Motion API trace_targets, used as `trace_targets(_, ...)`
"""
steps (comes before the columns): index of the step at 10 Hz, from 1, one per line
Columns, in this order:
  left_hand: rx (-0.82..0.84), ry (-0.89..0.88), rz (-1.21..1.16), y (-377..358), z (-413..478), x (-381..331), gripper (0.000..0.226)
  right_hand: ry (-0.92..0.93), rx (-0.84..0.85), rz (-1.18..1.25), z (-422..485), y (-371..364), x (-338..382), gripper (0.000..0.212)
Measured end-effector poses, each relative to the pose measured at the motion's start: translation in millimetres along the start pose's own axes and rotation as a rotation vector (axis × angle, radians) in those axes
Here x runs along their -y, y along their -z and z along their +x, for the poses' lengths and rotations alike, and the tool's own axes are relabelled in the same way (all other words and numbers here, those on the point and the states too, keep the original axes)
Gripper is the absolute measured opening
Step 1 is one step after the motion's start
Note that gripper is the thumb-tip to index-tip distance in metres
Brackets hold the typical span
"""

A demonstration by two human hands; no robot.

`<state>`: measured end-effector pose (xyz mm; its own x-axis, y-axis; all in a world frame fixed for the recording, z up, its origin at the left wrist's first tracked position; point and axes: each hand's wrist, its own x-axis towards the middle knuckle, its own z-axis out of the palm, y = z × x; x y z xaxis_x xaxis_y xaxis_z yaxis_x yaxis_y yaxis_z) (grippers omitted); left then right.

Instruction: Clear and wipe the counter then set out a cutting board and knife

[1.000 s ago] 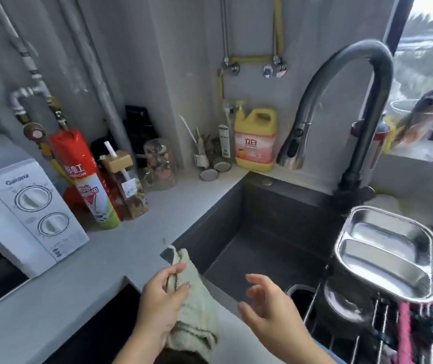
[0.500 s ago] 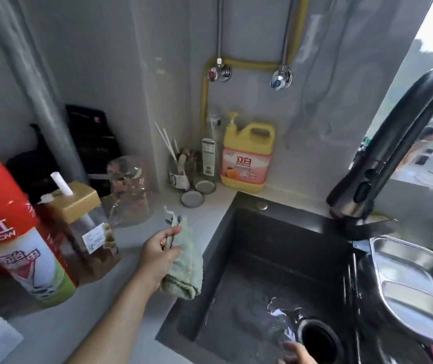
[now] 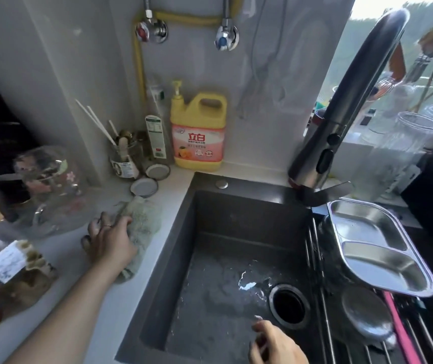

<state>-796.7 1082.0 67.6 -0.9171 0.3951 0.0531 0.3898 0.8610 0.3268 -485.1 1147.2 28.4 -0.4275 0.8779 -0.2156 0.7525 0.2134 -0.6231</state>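
A pale green cloth (image 3: 144, 222) lies flat on the light grey counter (image 3: 120, 306), left of the dark sink (image 3: 226, 258). My left hand (image 3: 109, 239) presses down on the cloth's near part with its fingers spread. Low over the sink's front edge hovers my right hand (image 3: 276, 344), fingers loosely bent and holding nothing. No cutting board or knife is in view.
A yellow detergent jug (image 3: 199, 132), jars with sticks (image 3: 124, 158) and two loose lids (image 3: 144, 187) crowd the back corner. A glass jar (image 3: 47, 179) and a labelled bottle (image 3: 10, 264) stand left. The tap (image 3: 346, 101) arches over the sink; a steel tray (image 3: 378, 248) rests on a rack at right.
My left hand has laid the cloth down flat on the counter, farther back, and now presses it. My right hand has risen a little into view over the sink.
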Motion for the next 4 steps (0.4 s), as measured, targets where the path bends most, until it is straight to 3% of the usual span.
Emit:
trace_targets(1, -0.081, 0.014, -0.09, -7, -20, -10, 0.042, 0.209, -0.012, -0.119, -5, 8, -4, 0.023)
trace_targets(2, -0.113, -0.029, -0.21, -9, -41, -24, 0.042, 0.198, 0.114, -0.12, 0, 13, -10, 0.026)
trace_targets(3, -0.103, -0.108, -0.358, -13, -72, -47, 0.037, 0.209, 0.138, -0.13, -1, 17, -8, 0.026)
trace_targets(4, -0.075, -0.093, -0.49, -11, -100, -72, 0.034, 0.161, 0.12, 0.031, -2, 20, -14, 0.025)
